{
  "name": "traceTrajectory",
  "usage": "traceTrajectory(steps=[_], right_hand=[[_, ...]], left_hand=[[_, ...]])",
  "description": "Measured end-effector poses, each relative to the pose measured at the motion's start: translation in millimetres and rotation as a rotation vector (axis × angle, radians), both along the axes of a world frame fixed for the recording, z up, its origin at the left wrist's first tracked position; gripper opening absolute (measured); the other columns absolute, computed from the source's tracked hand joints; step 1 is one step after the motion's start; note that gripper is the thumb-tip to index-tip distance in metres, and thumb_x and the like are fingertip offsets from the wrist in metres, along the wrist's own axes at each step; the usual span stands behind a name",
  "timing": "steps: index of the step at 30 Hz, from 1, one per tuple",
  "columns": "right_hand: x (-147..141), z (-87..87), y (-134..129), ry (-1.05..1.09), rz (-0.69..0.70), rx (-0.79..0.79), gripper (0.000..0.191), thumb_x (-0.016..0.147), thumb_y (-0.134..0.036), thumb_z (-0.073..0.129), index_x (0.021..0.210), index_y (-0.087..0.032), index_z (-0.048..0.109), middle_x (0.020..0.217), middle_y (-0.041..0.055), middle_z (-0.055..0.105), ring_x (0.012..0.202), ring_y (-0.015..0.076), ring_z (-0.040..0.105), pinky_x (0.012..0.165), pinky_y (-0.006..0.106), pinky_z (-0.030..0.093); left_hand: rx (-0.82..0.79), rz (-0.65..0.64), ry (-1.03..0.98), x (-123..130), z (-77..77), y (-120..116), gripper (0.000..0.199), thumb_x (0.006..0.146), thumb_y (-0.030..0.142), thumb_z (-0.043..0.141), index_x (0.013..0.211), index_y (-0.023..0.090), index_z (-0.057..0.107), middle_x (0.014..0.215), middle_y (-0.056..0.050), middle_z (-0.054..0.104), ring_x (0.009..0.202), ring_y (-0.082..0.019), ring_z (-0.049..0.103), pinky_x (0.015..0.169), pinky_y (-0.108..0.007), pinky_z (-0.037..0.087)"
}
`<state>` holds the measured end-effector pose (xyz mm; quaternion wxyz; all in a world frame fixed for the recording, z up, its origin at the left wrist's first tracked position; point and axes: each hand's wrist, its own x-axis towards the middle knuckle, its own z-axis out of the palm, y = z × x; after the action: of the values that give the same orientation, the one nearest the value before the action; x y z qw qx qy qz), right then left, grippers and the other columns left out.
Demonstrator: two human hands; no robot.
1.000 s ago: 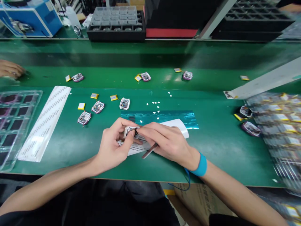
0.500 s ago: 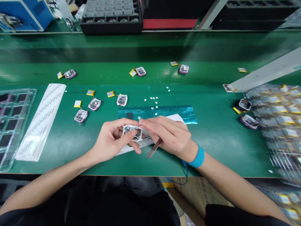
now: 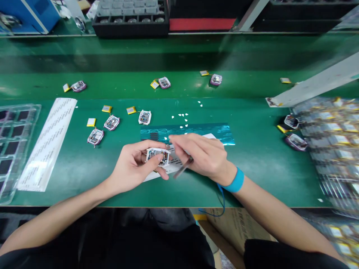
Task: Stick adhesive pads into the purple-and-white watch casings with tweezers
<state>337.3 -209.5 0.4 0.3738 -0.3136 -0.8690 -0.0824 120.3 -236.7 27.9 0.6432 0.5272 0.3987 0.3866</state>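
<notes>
Nearside of the blue film strip (image 3: pixel 213 130), a bare L hand (image 3: pixel 137 158) grasps an open white watch case (image 3: pixel 157 157), thumb pressed on the exposed circuit bd. (image 3: pixel 154 154) & other fingers around the frame. The R hand (image 3: pixel 203 155), w/ thumb & index fingertips drawn together just beside the case's far R corner, grips a slim metal tool (image 3: pixel 183 168) slanting down-left; can't tell if the fingertips pinch a small part.

Partly under both hands, overlapping the strip's near R side, lies a printed white sheet (image 3: pixel 175 163). A blue wristband (image 3: pixel 235 180) w/ cord (image 3: pixel 223 200) circles the R wrist.

Small white pieces (image 3: pixel 183 114) dot the bench beyond the strip, w/ a few on it. L of the strip: three opened watch units (image 3: pixel 112 122) w/ wired batteries (image 3: pixel 106 108), then a long printed strip (image 3: pixel 47 145) & a clear compartment tray (image 3: pixel 17 144). Well beyond it, three more units (image 3: pixel 164 82) line the rear bench. R of it: two dark-rimmed units (image 3: pixel 296 142) near stacked clear trays (image 3: pixel 336 149), blurred, w/ battery-like parts.
</notes>
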Motion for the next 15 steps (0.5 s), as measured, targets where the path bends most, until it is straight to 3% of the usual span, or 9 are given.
traceTrajectory(steps=[3, 5, 8, 11, 15], right_hand=[[3, 1.8, 10, -0.016, -0.239, -0.025, 0.039, 0.097, -0.005, 0.051, 0.132, -0.017, 0.062, 0.121, 0.0111, 0.077, 0.095, 0.0205, 0.078, 0.068, 0.028, 0.063], [6, 3.5, 14, -0.052, -0.275, -0.035, 0.042, 0.099, -0.008, 0.053, 0.140, -0.018, 0.058, 0.137, 0.0126, 0.069, 0.102, 0.0217, 0.077, 0.066, 0.027, 0.062], [7, 5.4, 11, -0.148, -0.119, -0.031, 0.040, 0.101, -0.011, 0.057, 0.139, -0.023, 0.060, 0.140, 0.0065, 0.068, 0.095, 0.0167, 0.078, 0.061, 0.023, 0.060], [5, 7.4, 2, -0.227, 0.036, -0.006, 0.033, 0.102, -0.009, 0.053, 0.131, -0.021, 0.066, 0.131, 0.0048, 0.073, 0.088, 0.0135, 0.077, 0.062, 0.022, 0.059], [4, 10.2, -2, -0.250, 0.052, 0.059, 0.024, 0.103, -0.011, 0.053, 0.116, -0.016, 0.072, 0.122, 0.0061, 0.078, 0.079, 0.0139, 0.075, 0.061, 0.024, 0.058]], left_hand=[[-0.005, 0.037, 0.016, -1, 0.8, 1, 0.022, 0.091, 0.028, 0.073, 0.108, 0.015, 0.067, 0.079, -0.002, 0.076, 0.057, -0.021, 0.078, 0.056, -0.028, 0.064], [-0.018, 0.052, 0.013, -2, 1.7, 2, 0.025, 0.092, 0.028, 0.072, 0.112, 0.015, 0.064, 0.083, -0.003, 0.077, 0.058, -0.020, 0.078, 0.056, -0.028, 0.064], [-0.024, 0.059, 0.010, -3, 2.6, 4, 0.025, 0.093, 0.029, 0.071, 0.111, 0.015, 0.060, 0.077, -0.002, 0.076, 0.057, -0.021, 0.078, 0.057, -0.028, 0.064], [-0.023, 0.055, 0.016, -3, 2.8, 4, 0.025, 0.091, 0.030, 0.073, 0.106, 0.018, 0.058, 0.068, 0.002, 0.073, 0.056, -0.022, 0.078, 0.056, -0.030, 0.065], [-0.023, 0.043, 0.026, -2, 2.5, 3, 0.024, 0.089, 0.030, 0.074, 0.101, 0.020, 0.056, 0.064, 0.004, 0.071, 0.056, -0.023, 0.078, 0.053, -0.029, 0.064]])
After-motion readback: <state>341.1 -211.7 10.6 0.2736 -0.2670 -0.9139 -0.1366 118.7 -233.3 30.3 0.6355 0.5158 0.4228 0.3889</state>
